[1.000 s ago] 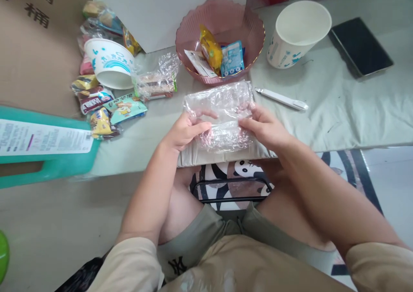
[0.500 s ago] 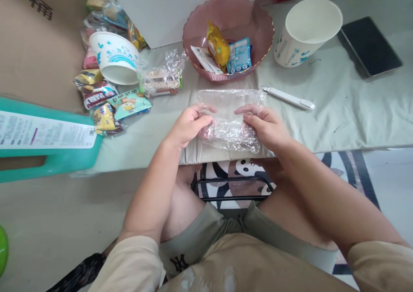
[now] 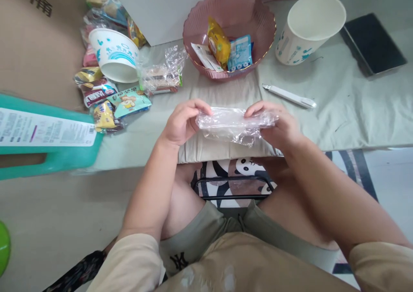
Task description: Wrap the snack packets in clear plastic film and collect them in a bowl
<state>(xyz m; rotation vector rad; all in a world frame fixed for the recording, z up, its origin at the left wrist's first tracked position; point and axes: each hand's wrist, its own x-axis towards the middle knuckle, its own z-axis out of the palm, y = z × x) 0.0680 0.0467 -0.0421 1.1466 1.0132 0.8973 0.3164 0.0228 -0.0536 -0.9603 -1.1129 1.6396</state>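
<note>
Head view: the left hand is closed in a pinch on one end of a crumpled sheet of clear plastic film, and the right hand grips the opposite end. The film stretches between them, over the near part of the bench, gathered into a rough band along its far side. I would judge the handling partway: the far side is bunched together, while the near side sags loose and creased (whether anything lies inside, I cannot tell). Just beyond the right hand is a slim white cutter, touching neither hand. Farther out, a pink bowl holds a yellow packet, a blue sachet and a white sachet. To its right stands a paper cup, with a dark phone lying beside that. Left of the bowl, snack packets lie around a tipped paper tub.
</note>
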